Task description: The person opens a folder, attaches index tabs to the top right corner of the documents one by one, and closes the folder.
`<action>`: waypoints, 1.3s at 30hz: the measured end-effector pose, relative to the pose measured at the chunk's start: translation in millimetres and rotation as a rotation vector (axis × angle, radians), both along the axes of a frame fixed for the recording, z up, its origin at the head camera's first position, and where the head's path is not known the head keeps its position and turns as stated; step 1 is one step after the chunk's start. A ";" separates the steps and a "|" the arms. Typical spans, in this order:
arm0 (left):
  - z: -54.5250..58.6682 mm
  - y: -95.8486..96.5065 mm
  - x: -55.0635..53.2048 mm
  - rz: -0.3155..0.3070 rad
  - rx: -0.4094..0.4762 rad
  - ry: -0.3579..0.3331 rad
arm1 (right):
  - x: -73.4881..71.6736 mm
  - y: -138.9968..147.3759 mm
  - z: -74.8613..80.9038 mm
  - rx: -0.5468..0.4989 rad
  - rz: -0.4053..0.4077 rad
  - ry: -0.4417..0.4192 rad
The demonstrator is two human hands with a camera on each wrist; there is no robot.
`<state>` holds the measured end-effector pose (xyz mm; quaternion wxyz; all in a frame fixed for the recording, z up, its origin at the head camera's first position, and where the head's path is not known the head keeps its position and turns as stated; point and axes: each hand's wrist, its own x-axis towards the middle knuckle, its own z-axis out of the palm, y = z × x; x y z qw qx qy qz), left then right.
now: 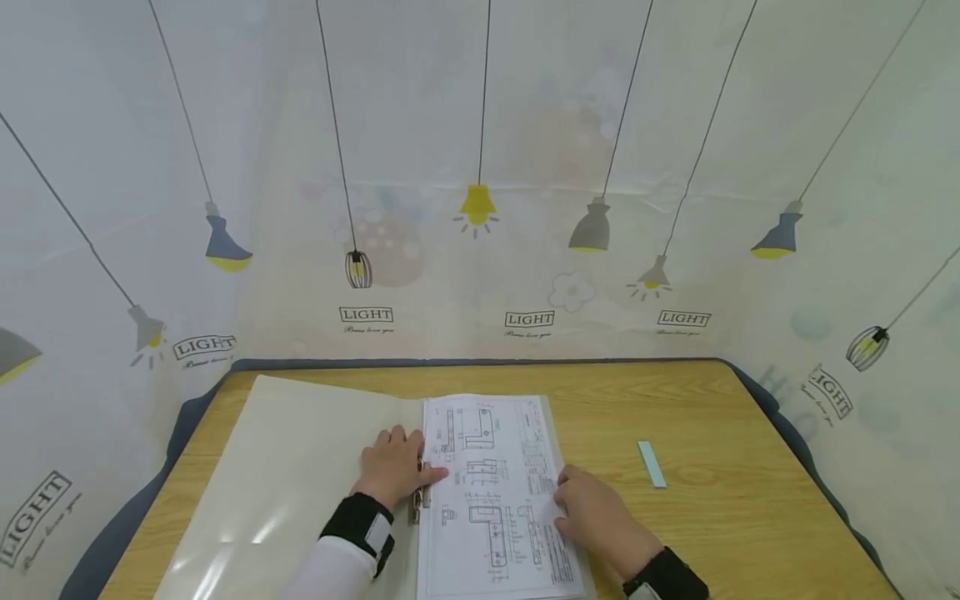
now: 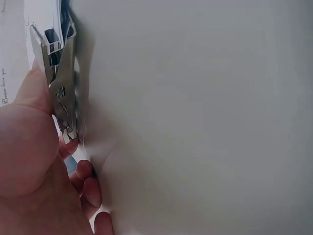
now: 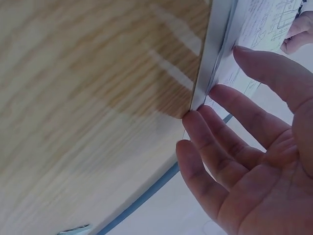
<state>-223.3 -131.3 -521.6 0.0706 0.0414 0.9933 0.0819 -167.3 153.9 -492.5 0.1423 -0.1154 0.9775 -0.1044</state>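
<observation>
An open folder lies on the table, its blank pale cover (image 1: 300,450) spread to the left. On its right side is a stack of paper sheets (image 1: 506,492) printed with technical drawings. A metal clip (image 2: 63,93) sits along the spine. My left hand (image 1: 393,471) rests at the clip, the thumb on the sheets' left edge and the fingers by the cover. My right hand (image 1: 596,508) is at the stack's right edge. In the right wrist view, its slightly bent fingers (image 3: 249,115) touch that edge, thumb on the sheets' side.
To the right of the folder, a small light blue strip (image 1: 652,464) lies on the wooden table (image 1: 735,475). Behind the table hangs a pale backdrop (image 1: 465,275) printed with lamps.
</observation>
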 end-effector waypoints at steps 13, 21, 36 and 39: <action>-5.9 4.5 -2.3 0.038 -0.001 -0.017 | -7.8 34.6 -1.9 -0.324 -0.210 0.058; -10.8 5.0 -1.9 0.048 -0.010 -0.001 | -25.1 93.6 -1.3 -0.289 -0.345 0.068; -8.6 4.1 -0.3 0.047 -0.018 0.002 | -29.6 127.3 -15.0 -0.160 -0.427 0.059; -9.1 4.0 -0.5 0.046 -0.012 0.002 | -31.0 127.3 -14.6 -0.153 -0.433 0.078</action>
